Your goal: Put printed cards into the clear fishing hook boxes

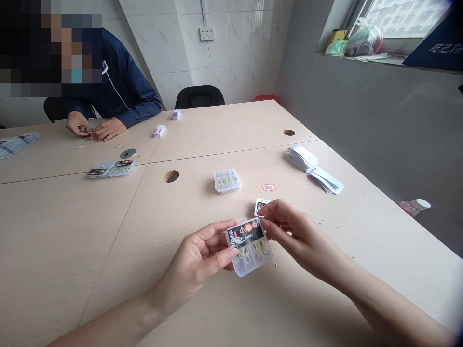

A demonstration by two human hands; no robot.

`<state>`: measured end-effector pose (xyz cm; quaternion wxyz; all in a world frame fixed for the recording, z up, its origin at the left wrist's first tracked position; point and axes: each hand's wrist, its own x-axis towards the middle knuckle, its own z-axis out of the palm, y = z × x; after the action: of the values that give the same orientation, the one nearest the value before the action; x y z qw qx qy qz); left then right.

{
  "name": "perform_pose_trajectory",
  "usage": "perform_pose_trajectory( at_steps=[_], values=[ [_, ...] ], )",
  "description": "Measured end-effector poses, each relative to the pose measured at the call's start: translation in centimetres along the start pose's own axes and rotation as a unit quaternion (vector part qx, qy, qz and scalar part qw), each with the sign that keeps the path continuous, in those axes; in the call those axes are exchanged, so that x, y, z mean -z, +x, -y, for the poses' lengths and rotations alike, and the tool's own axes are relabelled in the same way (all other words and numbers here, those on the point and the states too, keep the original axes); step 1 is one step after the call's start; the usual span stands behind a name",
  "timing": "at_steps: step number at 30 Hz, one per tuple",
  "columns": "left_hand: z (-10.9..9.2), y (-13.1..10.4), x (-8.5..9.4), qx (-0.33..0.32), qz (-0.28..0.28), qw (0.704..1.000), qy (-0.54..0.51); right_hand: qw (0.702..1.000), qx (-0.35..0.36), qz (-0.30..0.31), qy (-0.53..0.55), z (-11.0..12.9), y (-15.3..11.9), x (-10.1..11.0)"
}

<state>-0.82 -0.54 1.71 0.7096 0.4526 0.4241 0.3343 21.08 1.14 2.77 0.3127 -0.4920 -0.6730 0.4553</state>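
My left hand (206, 258) grips a small clear plastic box (250, 248) by its left side, thumb on the front. Hooks with pale yellow line show inside it, and a black printed label covers its upper part. At the box's upper right corner, my right hand (289, 229) has its thumb and index finger closed on the edge. Just behind the right fingertips a black and white card (261, 207) lies on the table, partly hidden. Farther back stands a clear box of hooks (227, 180), with a small red-edged sticker (269, 187) to its right.
Stacked white papers (304, 159) lie at the right. Labelled boxes (112, 168) and a metal disc (128, 153) are at the left. Across the table (217, 130) a person in dark blue (133, 91) handles something small. Two white packs (159, 131) (176, 114) stand near the table joint.
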Motion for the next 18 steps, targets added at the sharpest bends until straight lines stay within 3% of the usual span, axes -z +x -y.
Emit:
perform_pose_trajectory(
  at_steps=[7,18],
  values=[
    [-0.06,-0.03,-0.14,-0.005,-0.011,1.000,0.015,0.986,0.051,-0.076,-0.136,0.69,-0.24,-0.26],
    [0.60,-0.10,0.02,-0.003,-0.009,0.999,0.033,0.978,0.047,-0.085,-0.186,0.42,-0.22,-0.35]
  ],
)
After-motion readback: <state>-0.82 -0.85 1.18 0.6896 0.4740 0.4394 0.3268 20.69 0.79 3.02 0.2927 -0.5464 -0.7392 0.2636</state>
